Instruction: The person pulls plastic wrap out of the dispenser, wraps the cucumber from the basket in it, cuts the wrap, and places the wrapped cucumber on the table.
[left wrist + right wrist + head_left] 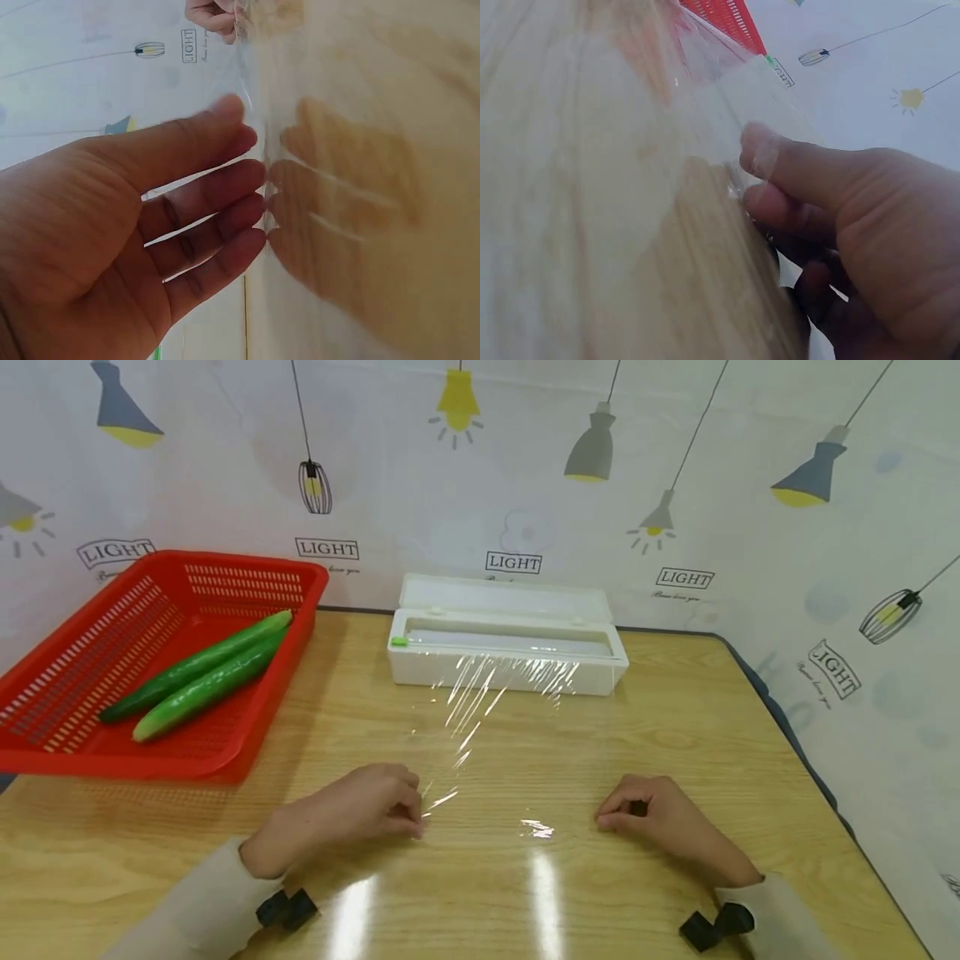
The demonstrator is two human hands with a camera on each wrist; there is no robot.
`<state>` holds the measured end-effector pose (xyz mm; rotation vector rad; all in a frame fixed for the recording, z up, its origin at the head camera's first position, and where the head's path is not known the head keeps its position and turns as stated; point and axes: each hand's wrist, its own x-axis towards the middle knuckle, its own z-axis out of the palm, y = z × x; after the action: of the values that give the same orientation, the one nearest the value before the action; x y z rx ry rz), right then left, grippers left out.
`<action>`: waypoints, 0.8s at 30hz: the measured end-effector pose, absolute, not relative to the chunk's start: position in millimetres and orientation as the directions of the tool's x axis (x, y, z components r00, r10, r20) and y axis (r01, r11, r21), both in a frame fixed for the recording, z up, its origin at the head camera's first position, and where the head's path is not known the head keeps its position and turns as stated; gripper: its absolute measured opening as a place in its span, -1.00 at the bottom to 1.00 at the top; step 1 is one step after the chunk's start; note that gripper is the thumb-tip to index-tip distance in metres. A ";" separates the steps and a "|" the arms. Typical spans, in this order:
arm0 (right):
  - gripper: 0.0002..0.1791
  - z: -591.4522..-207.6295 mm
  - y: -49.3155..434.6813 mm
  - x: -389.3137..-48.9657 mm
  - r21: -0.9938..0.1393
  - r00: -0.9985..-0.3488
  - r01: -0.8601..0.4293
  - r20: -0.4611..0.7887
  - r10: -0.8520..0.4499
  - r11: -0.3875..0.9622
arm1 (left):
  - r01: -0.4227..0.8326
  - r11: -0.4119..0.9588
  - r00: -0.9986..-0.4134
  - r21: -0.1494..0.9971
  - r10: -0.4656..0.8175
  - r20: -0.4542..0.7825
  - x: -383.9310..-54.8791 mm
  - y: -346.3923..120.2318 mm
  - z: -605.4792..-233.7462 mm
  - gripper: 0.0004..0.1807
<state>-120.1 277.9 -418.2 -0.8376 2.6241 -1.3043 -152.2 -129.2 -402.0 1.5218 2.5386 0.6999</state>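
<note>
Low in frame, your left hand (367,806) and right hand (663,818) pinched cling film (487,768), maybe stretching it; next likely needed steady pulling.

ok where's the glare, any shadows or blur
Head view: white glints streak the clear film, and two bright reflections lie on the tabletop; left wrist view: a dark hand-like shape faces the left hand, shadow or reflection unclear; right wrist view: the tabletop's grain looks soft.
</note>
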 end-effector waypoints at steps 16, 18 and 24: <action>-0.80 -433.8 290.8 -128.8 -0.640 -0.731 -0.614 0.242 -0.638 0.462 | 0.680 0.521 -0.602 0.516 0.798 -0.013 -150.1 -133.2 -397.7 -0.76; -0.81 -432.4 291.6 -128.9 -0.646 -0.720 -0.617 0.232 -0.654 0.450 | 0.660 0.532 -0.611 0.530 0.791 -0.032 -150.3 -133.8 -397.5 -0.76; -0.79 -432.1 294.8 -128.8 -0.659 -0.708 -0.610 0.205 -0.676 0.440 | 0.610 0.561 -0.636 0.561 0.768 -0.077 -150.1 -135.4 -397.5 -0.77</action>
<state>-128.8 294.8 -432.1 -1.1599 2.5893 -1.1278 -150.1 -135.4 -397.5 1.1333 2.4848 0.7154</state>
